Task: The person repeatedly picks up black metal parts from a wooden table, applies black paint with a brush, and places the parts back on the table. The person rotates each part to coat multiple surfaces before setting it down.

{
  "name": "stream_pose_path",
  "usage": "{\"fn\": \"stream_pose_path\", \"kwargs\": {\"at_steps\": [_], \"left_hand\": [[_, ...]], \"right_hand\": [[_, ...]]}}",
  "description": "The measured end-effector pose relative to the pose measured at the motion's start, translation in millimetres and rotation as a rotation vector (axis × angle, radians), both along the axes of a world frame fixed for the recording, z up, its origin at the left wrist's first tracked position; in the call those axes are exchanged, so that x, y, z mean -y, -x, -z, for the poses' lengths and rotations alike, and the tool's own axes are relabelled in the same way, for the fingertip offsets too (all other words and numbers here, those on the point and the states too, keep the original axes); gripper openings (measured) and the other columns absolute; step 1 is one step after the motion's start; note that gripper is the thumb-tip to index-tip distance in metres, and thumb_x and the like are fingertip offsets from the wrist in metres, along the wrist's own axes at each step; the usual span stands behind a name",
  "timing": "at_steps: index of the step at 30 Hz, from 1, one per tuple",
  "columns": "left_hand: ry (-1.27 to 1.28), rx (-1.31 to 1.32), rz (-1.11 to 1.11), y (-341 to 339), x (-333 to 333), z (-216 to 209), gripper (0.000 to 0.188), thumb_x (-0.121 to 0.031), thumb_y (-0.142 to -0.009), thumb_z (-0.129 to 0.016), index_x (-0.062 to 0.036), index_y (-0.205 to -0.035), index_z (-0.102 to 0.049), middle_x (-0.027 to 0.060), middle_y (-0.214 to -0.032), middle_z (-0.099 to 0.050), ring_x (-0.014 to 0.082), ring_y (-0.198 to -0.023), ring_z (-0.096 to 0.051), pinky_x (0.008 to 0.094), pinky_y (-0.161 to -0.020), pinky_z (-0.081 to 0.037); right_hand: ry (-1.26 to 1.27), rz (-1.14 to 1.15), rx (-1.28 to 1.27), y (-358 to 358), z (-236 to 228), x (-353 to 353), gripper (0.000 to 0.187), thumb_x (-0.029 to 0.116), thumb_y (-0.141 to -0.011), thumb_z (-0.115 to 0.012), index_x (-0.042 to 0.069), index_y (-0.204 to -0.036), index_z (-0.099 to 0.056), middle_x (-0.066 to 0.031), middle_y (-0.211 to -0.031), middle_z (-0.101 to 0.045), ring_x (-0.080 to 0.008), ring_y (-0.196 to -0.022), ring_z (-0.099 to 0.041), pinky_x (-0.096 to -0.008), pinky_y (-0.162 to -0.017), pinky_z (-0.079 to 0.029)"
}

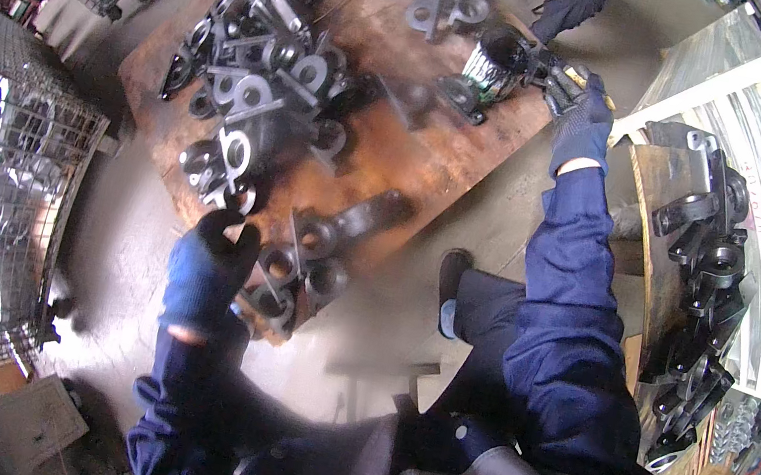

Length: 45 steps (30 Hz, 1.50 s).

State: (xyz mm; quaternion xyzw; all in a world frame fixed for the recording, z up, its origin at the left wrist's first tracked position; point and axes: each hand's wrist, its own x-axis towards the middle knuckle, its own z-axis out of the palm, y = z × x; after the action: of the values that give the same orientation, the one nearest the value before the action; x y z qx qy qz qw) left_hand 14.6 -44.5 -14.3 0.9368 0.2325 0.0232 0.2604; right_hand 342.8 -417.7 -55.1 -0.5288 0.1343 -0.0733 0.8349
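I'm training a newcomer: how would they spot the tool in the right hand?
Start at the big rust-brown tabletop and follow its right edge up to the gloved right hand. The dark tool is in that hand. Its yellow section sets it apart from the black ring-ended pieces heaped on the tabletop.

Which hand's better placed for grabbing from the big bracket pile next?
Left, probably: left hand is by the near end of the bracket pile; right hand is farther off, apparently gripping a dark tool.

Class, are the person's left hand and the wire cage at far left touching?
Apart. The head view plainly shows grey floor between the left hand and the wire cage.
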Motion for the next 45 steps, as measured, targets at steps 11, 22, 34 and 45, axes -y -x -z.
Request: {"fn": "stream_pose_path", "kwargs": {"at_steps": [11, 22, 34, 45], "left_hand": [[0.016, -0.325, 0.049, -7.2, 10.9, 30.5, 0.031, -0.037, -0.085, -0.065, -0.0093, -0.098, -0.072, 0.0185, -0.078, -0.071, 0.0359, -0.074, -0.071, 0.0446, -0.071, -0.057], [0.141, -0.345, 0.153, -15.8, 18.5, 31.5, 0.027, -0.033, -0.081, -0.067, -0.0112, -0.098, -0.068, 0.0170, -0.078, -0.071, 0.0369, -0.074, -0.070, 0.0455, -0.065, -0.056], [0.147, -0.225, 0.174, -10.7, 14.8, 32.1, 0.027, -0.036, -0.085, -0.065, -0.0135, -0.097, -0.073, 0.0162, -0.085, -0.071, 0.0358, -0.078, -0.070, 0.0425, -0.069, -0.056], [0.250, -0.271, 0.390, -44.2, 15.5, 91.8, 0.030, -0.036, -0.088, -0.059, -0.0104, -0.097, -0.072, 0.0180, -0.098, -0.070, 0.0388, -0.096, -0.066, 0.0460, -0.081, -0.053]], "right_hand": [[0.929, -0.251, -0.107, -195.0, 127.4, 48.0, 0.016, 0.022, -0.096, -0.062, 0.018, -0.108, -0.072, -0.0016, -0.090, -0.071, -0.0160, -0.063, -0.063, -0.0321, -0.053, -0.050], [1.690, -0.246, -0.310, -223.5, 134.9, 5.8, 0.028, 0.032, -0.086, -0.069, 0.012, -0.104, -0.074, -0.0130, -0.100, -0.073, -0.0258, -0.091, -0.069, -0.0367, -0.076, -0.054], [1.478, -0.435, 0.419, -124.7, 104.4, 56.6, 0.020, 0.004, -0.082, -0.069, 0.016, -0.098, -0.076, -0.0039, -0.095, -0.074, -0.0165, -0.081, -0.066, -0.0301, -0.077, -0.054], [0.150, -0.069, -0.370, -117.2, 148.4, 47.4, 0.045, 0.051, -0.094, -0.056, 0.012, -0.117, -0.064, -0.0063, -0.114, -0.071, -0.0248, -0.102, -0.067, -0.0455, -0.085, -0.051]]}}
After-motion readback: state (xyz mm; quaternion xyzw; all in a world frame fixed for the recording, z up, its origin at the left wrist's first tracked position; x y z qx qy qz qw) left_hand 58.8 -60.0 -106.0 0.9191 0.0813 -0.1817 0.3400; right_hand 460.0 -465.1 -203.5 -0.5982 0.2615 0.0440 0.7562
